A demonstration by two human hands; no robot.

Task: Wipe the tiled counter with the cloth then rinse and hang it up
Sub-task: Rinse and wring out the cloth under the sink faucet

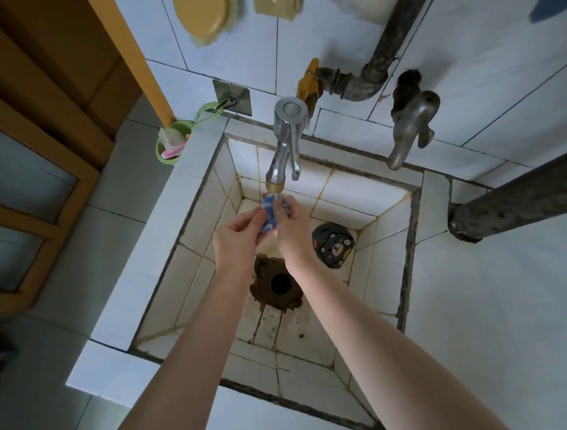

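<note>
Cloth [270, 212], blue and bunched small, is held over the tiled sink [414, 216] just under the chrome tap [284, 144], pressed between both hands — the left hand [239, 240] closes on its near-left side, the right hand [290, 229] on its right. It looks soft and light, probably wet and a little slippery, so taking a full fold is safer than a corner. Below lies the dark drain [279, 284], with a bear-patterned cover [333, 245] to its right. On the far-left wall a metal hook [230, 99] already carries a green cup [170, 144] — hanging room there seems tight.
</note>
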